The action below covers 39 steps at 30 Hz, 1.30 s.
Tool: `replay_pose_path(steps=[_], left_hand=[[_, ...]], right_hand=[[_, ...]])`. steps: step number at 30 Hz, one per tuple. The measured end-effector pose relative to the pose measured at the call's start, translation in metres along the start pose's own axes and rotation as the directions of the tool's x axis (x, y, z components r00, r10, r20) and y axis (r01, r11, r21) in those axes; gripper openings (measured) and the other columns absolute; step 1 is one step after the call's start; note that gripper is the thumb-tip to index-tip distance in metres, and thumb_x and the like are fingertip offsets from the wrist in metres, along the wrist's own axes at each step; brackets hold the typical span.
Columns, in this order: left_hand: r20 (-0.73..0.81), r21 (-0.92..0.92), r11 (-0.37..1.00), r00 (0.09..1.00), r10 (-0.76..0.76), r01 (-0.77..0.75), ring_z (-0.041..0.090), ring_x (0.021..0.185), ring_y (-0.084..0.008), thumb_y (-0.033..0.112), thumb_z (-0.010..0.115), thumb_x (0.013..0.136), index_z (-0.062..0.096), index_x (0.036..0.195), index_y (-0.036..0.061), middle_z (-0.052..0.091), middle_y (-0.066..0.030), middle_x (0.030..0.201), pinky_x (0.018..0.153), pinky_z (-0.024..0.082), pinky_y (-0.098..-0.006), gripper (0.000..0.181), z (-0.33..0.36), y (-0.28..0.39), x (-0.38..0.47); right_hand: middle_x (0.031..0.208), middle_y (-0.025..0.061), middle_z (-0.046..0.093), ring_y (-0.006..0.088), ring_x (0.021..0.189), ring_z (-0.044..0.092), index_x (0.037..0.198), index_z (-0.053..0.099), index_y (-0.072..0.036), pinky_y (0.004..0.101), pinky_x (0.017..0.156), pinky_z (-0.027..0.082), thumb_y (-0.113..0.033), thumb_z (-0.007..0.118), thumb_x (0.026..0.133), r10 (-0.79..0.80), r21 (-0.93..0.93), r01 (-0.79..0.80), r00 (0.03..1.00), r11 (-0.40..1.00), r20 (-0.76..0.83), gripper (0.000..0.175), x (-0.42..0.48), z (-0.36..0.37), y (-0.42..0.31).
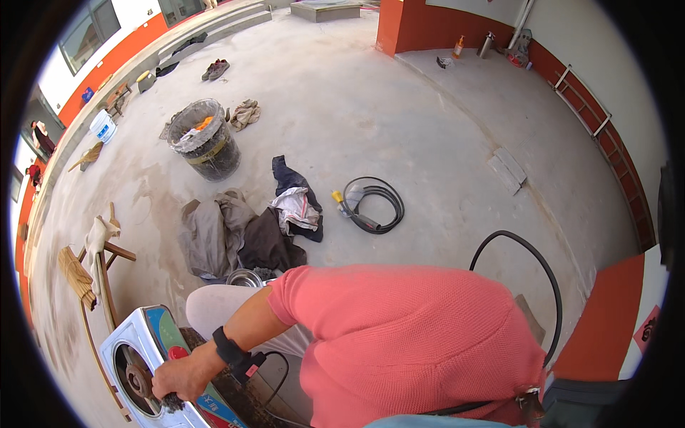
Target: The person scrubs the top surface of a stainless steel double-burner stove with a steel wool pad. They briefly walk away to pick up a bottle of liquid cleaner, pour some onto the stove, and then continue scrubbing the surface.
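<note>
My right hand (184, 374), with a black band at the wrist, grips a dark scrubbing pad (173, 402), perhaps steel wool. It presses the pad against the white metal top of a gas stove (119, 336), beside the round burner opening. Inside that opening sits a rusty burner head (138, 381). The stove is tilted, and a red knob (177, 352) shows on its coloured front panel. My left hand is out of view. Past my knee, a metal bowl (245, 279) is partly hidden, next to a dark scrubber (264, 273).
Crumpled clothes (214, 235) lie on the concrete floor ahead, near a coiled black cable (398, 206) with a yellow plug. A dirty bucket (214, 155) stands beyond. Left is a wooden stool (119, 250) with a bundled brush (75, 273). A ladder (604, 125) lies along the right wall.
</note>
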<state>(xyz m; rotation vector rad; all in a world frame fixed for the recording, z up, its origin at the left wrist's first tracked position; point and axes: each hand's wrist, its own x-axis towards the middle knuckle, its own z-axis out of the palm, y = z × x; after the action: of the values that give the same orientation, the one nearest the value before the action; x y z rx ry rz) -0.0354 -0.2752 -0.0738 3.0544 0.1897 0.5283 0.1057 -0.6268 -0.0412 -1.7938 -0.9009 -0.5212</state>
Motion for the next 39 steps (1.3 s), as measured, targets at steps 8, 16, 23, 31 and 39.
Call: replay_pose_path(steps=[8, 16, 23, 31, 39], left_hand=[[0.114, -0.012, 0.998, 0.992, -0.054, 0.056, 0.060, 0.101, -0.0457, 0.072, 0.075, 0.079, 0.061, 0.122, -0.0027, 0.065, -0.0258, 0.108, 0.092, 0.049, -0.0564, 0.087, -0.011, 0.005, 0.001], [0.161, -0.068, 0.986, 0.977, -0.142, 0.155, 0.064, 0.093, -0.0413, 0.056, 0.079, 0.084, 0.060, 0.120, -0.0020, 0.067, -0.0248, 0.103, 0.087, 0.051, -0.0512, 0.071, -0.035, 0.035, 0.001], [0.150, -0.083, 0.994, 0.987, -0.064, 0.077, 0.063, 0.091, -0.0405, 0.053, 0.077, 0.087, 0.060, 0.119, -0.0047, 0.067, -0.0249, 0.098, 0.087, 0.050, -0.0516, 0.069, -0.042, 0.035, -0.001], [0.116, -0.116, 0.990, 0.991, -0.067, 0.080, 0.061, 0.099, -0.0438, 0.056, 0.078, 0.085, 0.059, 0.125, -0.0061, 0.065, -0.0263, 0.109, 0.093, 0.048, -0.0531, 0.076, -0.035, 0.031, -0.003], [0.311, -0.022, 0.962, 0.916, -0.252, 0.272, 0.056, 0.123, -0.0427, 0.062, 0.075, 0.084, 0.045, 0.154, 0.0081, 0.060, -0.0294, 0.131, 0.108, 0.043, -0.0493, 0.093, -0.021, 0.019, 0.000]], right_hand=[[0.094, 0.0051, 0.071, 0.0137, 0.083, 0.066, 0.106, 0.068, 0.003, 0.0296, 0.073, 0.054, 0.004, 0.064, 0.083, 0.374, 0.040, -0.745, 0.287, 0.666, -0.882, 0.024, -0.298, -0.484, -0.067], [0.096, 0.0163, 0.074, 0.0251, 0.086, 0.071, 0.089, 0.072, 0.006, 0.0417, 0.073, 0.057, -0.017, 0.074, 0.080, -0.395, 0.368, -0.692, -0.682, 0.621, -0.615, 0.025, -0.547, -0.646, -0.341], [0.097, 0.0152, 0.069, 0.0301, 0.079, 0.066, 0.097, 0.070, 0.003, 0.0424, 0.065, 0.056, -0.012, 0.074, 0.080, -0.291, 0.285, -0.551, -0.733, 0.785, -0.615, 0.023, -0.571, -0.630, -0.348], [0.107, 0.0182, 0.071, 0.0304, 0.094, 0.068, 0.103, 0.069, 0.008, 0.0424, 0.079, 0.059, -0.014, 0.072, 0.081, -0.283, 0.372, -0.619, -0.706, 0.692, -0.649, 0.031, -0.523, -0.624, -0.331], [0.121, 0.0191, 0.073, 0.0305, 0.111, 0.070, 0.121, 0.067, 0.005, 0.0388, 0.094, 0.056, -0.023, 0.065, 0.093, -0.413, 0.584, -0.812, -0.535, 0.011, -0.737, 0.039, -0.554, -0.695, -0.343]])
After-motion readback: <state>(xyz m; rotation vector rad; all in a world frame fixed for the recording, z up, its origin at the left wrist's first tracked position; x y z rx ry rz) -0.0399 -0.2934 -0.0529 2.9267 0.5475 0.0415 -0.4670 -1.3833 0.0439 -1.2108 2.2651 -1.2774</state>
